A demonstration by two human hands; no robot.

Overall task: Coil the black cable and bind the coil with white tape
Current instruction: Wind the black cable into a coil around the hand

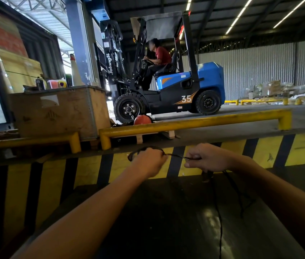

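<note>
A thin black cable (177,156) stretches between my two hands in front of a yellow and black striped wall. My left hand (148,161) is closed on a small loop of the cable that arcs up above its knuckles. My right hand (206,157) pinches the cable a short way to the right. From the right hand the rest of the cable (220,221) hangs down and trails over the dark floor toward me. No white tape is in view.
A blue forklift (168,86) with a person driving stands on the raised dock beyond yellow guard rails (194,123). A wooden crate (58,111) with bottles on top sits at the left. An orange helmet (142,120) lies by the forklift wheel.
</note>
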